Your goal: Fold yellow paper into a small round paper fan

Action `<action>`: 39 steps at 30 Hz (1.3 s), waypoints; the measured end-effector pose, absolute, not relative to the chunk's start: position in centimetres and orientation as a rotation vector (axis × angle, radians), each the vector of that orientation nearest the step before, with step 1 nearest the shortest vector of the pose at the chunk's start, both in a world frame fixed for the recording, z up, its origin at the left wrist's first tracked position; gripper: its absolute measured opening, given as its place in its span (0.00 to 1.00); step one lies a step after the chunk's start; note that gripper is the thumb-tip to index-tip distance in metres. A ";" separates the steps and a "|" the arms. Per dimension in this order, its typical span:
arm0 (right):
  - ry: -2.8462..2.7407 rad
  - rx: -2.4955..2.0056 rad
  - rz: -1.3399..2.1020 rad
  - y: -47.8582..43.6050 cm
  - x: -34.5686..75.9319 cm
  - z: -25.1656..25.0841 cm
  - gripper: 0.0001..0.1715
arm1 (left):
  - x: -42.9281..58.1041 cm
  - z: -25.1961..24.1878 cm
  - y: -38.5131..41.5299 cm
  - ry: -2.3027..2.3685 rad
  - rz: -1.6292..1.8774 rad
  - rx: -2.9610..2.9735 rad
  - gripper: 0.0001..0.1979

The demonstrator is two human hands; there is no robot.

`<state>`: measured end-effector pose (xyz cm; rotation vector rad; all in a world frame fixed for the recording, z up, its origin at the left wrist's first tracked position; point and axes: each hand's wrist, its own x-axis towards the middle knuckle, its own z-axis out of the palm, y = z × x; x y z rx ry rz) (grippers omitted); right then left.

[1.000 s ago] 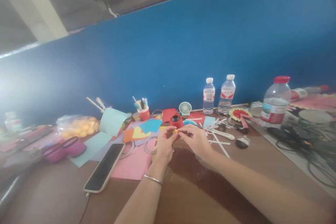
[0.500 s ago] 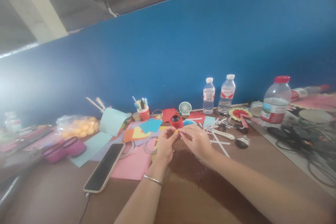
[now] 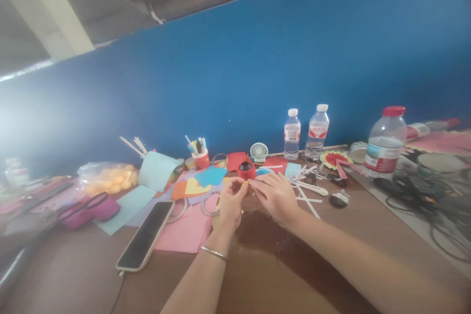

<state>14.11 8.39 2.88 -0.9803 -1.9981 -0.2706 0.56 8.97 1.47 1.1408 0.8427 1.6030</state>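
**A:** Head view. Where was the piece, and what were your hands doing?

**B:** The yellow paper piece [image 3: 245, 183] sat between your fingertips, just above the table [image 3: 257, 279] and in front of the red round container [image 3: 246, 170]. Your left hand [image 3: 231, 201] was closed in a pinch on it. Your right hand [image 3: 274, 195] had its fingers laid against the piece from the other side. The thumb was hidden, so I couldn't tell whether it gripped.

**A:** Handling?

**B:** My read: very light, thin and soft. It would crease easily and crush under a hard squeeze. It's best held at the edges with fingertip pads, since most of it was covered by your fingers.

**A:** Nearby?

**B:** The phone [image 3: 145, 235] lay on your left, touching the pink sheet [image 3: 187, 233]. White paper strips [image 3: 307, 201] were just right of your right hand, and two small water bottles [image 3: 292, 134] stood at the blue wall.

**A:** Change against half a second earlier?

**B:** Small. Your hands stayed joined on the same spot. Your right fingers lay flatter and closer over the piece. The clutter didn't move.
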 end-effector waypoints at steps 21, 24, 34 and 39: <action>-1.779 -0.901 0.128 9.1 13.8 3.0 0.09 | 0.5 1.7 9.0 0.718 1.613 1.084 0.10; -1.811 -0.910 0.094 9.3 13.8 2.7 0.09 | 0.4 1.7 9.1 0.670 1.621 1.085 0.10; -1.821 -0.948 0.066 9.5 13.9 2.4 0.08 | 0.3 1.6 9.1 0.675 1.632 1.114 0.10; -1.803 -0.963 0.036 9.6 13.8 2.3 0.08 | 0.3 1.5 9.1 0.660 1.628 1.111 0.09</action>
